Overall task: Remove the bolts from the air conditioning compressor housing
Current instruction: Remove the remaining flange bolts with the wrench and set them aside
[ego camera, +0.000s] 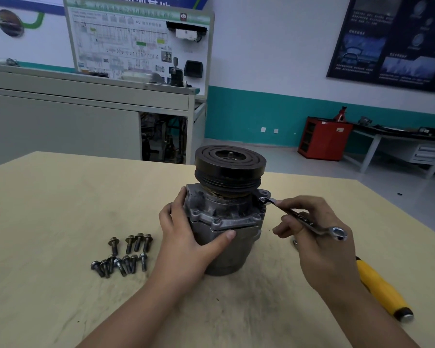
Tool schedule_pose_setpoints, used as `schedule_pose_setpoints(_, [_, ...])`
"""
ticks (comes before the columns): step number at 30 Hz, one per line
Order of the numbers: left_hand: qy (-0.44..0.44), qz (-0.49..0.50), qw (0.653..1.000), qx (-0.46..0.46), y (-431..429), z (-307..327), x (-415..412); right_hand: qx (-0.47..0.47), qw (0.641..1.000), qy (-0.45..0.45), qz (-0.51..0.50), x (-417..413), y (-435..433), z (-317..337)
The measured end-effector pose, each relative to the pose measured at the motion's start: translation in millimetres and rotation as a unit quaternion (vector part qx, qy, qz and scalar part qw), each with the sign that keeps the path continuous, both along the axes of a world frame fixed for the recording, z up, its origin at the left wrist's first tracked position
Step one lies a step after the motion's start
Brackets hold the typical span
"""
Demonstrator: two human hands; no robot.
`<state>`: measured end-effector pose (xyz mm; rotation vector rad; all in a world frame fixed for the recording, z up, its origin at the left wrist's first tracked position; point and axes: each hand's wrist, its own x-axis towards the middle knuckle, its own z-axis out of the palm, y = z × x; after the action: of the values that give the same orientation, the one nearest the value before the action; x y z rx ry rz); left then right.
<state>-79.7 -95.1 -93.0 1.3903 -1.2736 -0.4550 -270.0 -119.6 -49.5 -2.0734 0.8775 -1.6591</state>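
Note:
The grey compressor [226,217] stands upright on the wooden table [60,197], its black pulley on top. My left hand [186,237] grips the housing from the left, thumb across the front seam. My right hand [314,237] holds a silver wrench [301,218]. The wrench's far end sits on a bolt [262,199] at the right side of the housing flange. Several removed bolts [123,254] lie in a loose group on the table, left of the compressor.
A yellow-handled tool [382,290] lies on the table under my right forearm. Beyond the table's far edge stand a grey cabinet [86,116] with a display board, a red tool cabinet [324,140] and a workbench at the right.

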Motion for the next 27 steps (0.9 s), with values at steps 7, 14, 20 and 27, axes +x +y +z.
schedule_pose_setpoints(7, [-0.001, -0.005, 1.0, 0.001, 0.2, 0.3, 0.6, 0.134, 0.97, -0.19, 0.07, -7.0, -9.2, 4.4])
schedule_pose_setpoints(14, [0.002, -0.001, 1.0, -0.006, -0.7, -0.6, 0.3, 0.237, 0.925, -0.287, 0.074, -5.2, -34.5, 11.8])
schedule_pose_setpoints(20, [0.001, 0.0, 1.0, 0.0, -1.3, -0.1, 0.2, 0.315, 0.886, -0.33, 0.083, 9.4, -57.9, 16.8])
schedule_pose_setpoints(27, [-0.004, -0.002, 1.0, 0.002, 0.4, 0.0, 1.1, 0.393, 0.868, -0.292, 0.087, 24.5, -81.3, 22.6])
